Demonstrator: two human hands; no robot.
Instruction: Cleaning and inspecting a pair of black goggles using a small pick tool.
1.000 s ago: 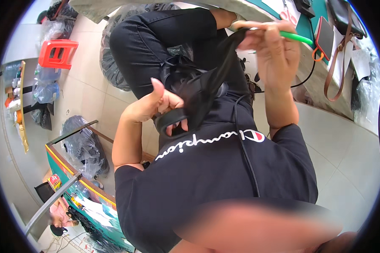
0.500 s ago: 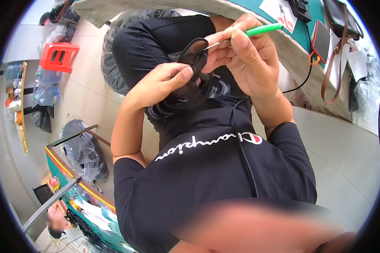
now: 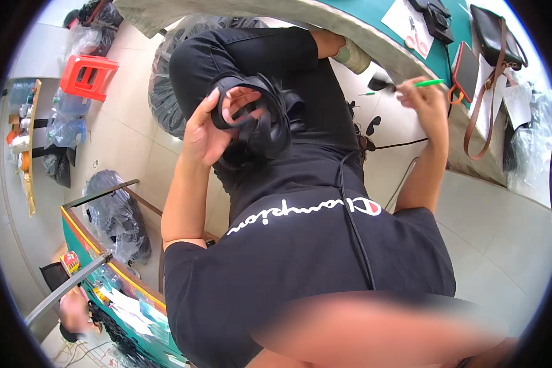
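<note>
In front of my lap, my left hand (image 3: 218, 126) holds a bundle of black bands (image 3: 270, 113); its fingers show through one large loop and the thumb presses on the rim. The bundle rests against my dark trousers, its lower part blurred. My right hand (image 3: 424, 101) is stretched out to the right beside the bench, closed around a green-handled tool (image 3: 430, 83) whose tip I cannot make out. Just left of its fingertips is a blurred dark flat piece (image 3: 381, 81); whether the fingers touch it I cannot tell.
The teal bench (image 3: 362, 12) bears scissors (image 3: 416, 43), a red-edged dark phone (image 3: 465, 72) and a black bag (image 3: 497, 46). Small black pieces (image 3: 373, 125) lie on the floor below. At the left are a red stool (image 3: 89, 77) and a green-topped table (image 3: 83, 242); a person sits beyond it.
My right hand has moved from the black pieces out to the right with the green-handled tool. My left hand has turned, so the black loop now faces up with fingers inside it.
</note>
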